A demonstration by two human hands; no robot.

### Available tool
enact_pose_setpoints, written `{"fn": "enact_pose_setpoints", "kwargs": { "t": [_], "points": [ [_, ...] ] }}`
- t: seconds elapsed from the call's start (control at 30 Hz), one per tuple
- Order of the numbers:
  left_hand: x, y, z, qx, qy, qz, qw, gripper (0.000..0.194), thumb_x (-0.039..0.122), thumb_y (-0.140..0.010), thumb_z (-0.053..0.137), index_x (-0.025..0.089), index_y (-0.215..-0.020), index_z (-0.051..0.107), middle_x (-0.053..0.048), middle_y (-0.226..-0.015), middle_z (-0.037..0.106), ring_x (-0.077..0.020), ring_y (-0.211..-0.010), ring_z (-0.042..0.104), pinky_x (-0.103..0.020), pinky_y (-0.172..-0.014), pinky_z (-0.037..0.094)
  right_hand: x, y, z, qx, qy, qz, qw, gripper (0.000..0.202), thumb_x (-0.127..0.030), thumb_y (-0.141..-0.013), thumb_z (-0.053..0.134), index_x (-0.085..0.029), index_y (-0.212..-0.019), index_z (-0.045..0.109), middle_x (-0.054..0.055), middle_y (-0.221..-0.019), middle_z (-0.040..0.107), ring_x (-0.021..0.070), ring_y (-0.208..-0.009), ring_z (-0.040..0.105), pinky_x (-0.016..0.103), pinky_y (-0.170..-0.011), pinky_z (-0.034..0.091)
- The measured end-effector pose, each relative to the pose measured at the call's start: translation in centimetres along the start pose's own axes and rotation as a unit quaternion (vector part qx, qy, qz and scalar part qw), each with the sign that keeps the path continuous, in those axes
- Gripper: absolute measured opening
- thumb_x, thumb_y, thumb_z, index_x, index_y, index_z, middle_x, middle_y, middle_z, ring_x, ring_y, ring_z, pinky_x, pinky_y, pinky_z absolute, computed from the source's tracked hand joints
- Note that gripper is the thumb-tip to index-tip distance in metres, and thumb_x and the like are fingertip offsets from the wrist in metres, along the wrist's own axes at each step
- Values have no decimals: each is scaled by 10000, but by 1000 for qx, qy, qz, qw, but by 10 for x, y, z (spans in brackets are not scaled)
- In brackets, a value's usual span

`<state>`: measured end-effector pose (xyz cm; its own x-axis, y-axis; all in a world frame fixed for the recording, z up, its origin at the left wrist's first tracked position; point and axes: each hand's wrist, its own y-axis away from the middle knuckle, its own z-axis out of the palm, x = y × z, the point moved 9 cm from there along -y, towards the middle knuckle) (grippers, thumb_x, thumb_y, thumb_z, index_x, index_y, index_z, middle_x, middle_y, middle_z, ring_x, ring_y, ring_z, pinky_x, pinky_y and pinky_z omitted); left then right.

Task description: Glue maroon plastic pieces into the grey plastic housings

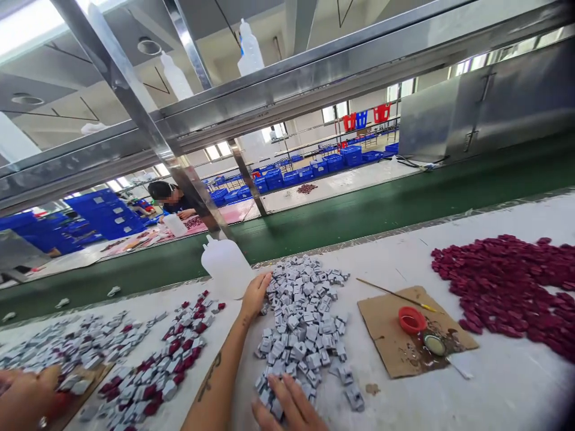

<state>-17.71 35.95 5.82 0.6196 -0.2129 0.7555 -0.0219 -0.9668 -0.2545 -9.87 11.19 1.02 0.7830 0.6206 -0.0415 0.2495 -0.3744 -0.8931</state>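
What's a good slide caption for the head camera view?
Left hand and right hand at a pile of gray parts, cardboard alongside.

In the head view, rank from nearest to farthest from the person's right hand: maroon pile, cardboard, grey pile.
1. Grey pile, touched by the right hand.
2. Cardboard, to the hand's right.
3. Maroon pile, farther right, beyond the cardboard.

Flat green conveyor belt (332, 216), along white worktable's (507, 392) far edge; polished steel beam (314, 75), above; beyond, I see stacked blue plastic crates (108, 211), bright rectangular windows (335, 112); overhead, white ceiling light (27, 23).
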Motion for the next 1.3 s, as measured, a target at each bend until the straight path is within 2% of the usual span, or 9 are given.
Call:
{"fn": "enact_pose_setpoints", "kwargs": {
  "t": [0.1, 0.23, 0.43, 0.53, 0.7, 0.93, 1.07, 1.17, 1.3],
  "points": [
    [-9, 15, -2, 21, -10, -32, 999, 295, 328, -940, 598, 168, -1188, 600, -88, -1219, 624, -236, -1046, 635, -453, -885, 540, -7, -4, 23, 39, 22, -23, 999, 450, -635, -911, 504, -221, -990, 662, 38, -889, 722, 259, -915, 701, 408, -912, 573],
    [-17, 51, -8, 56, -31, -73, 995, 293, 330, -938, 599, 165, -1181, 603, -86, -1212, 626, -238, -1044, 635, -453, -883, 540, -10, -10, 15, 77, 16, -54, 995, 334, -586, -890, 566, -275, -998, 622, 21, -952, 704, 306, -966, 671, 625, -1030, 417],
    [-13, 99, -4, 89, -36, -100, 990, 282, 330, -936, 603, 153, -1156, 612, -80, -1176, 642, -236, -1029, 643, -449, -875, 543, 6, -14, -21, 68, -27, -69, 995, 113, -372, -882, 593, -296, -964, 582, 34, -949, 673, 299, -995, 636, 600, -986, 427],
    [-10, 120, -4, 111, -47, -109, 987, 274, 324, -935, 606, 152, -1149, 614, -81, -1173, 642, -234, -1032, 642, -452, -879, 541, 15, -13, -36, 38, -55, -88, 994, 60, -325, -890, 587, -290, -938, 584, 30, -930, 661, 271, -954, 631, 542, -915, 484],
    [1, 147, -1, 159, -73, -121, 977, 260, 314, -929, 615, 153, -1132, 621, -80, -1171, 642, -234, -1039, 637, -459, -893, 532, 29, -11, -58, -56, -113, -125, 984, 270, -534, -952, 485, -299, -898, 607, 39, -982, 645, 281, -997, 611, 496, -817, 539],
    [24, 175, 18, 206, -97, -125, 966, 222, 305, -912, 636, 150, -1071, 639, -78, -1174, 640, -249, -1100, 606, -493, -953, 486, 60, -12, -97, -189, -177, -173, 950, 256, -505, -967, 487, -305, -955, 647, 20, -1115, 620, 275, -1128, 573, 476, -921, 523],
    [40, 185, 17, 199, -64, -121, 970, 264, 377, -915, 584, 144, -1022, 649, -95, -1118, 655, -270, -1140, 583, -526, -1025, 426, 67, -14, -119, -253, -177, -191, 932, 209, -427, -981, 505, -302, -1065, 651, 13, -1191, 614, 285, -1216, 529, 499, -1017, 470],
    [52, 197, 6, 193, -32, -128, 972, 476, 542, -892, 478, 150, -1106, 642, -151, -1281, 593, -318, -1279, 490, -526, -1115, 343, 95, -19, -154, -221, -169, -130, 952, 214, -321, -1015, 449, -273, -1111, 634, 9, -1192, 638, 243, -1206, 543, 456, -1056, 445],
    [57, 221, -8, 191, -24, -125, 973, 473, 596, -886, 456, 219, -1077, 667, -90, -1350, 579, -319, -1315, 467, -505, -1147, 298, 192, -3, -213, -149, -64, 82, 983, 202, -181, -990, 440, -176, -1103, 607, 76, -974, 685, 181, -914, 638, 299, -821, 535]
  ]
}}
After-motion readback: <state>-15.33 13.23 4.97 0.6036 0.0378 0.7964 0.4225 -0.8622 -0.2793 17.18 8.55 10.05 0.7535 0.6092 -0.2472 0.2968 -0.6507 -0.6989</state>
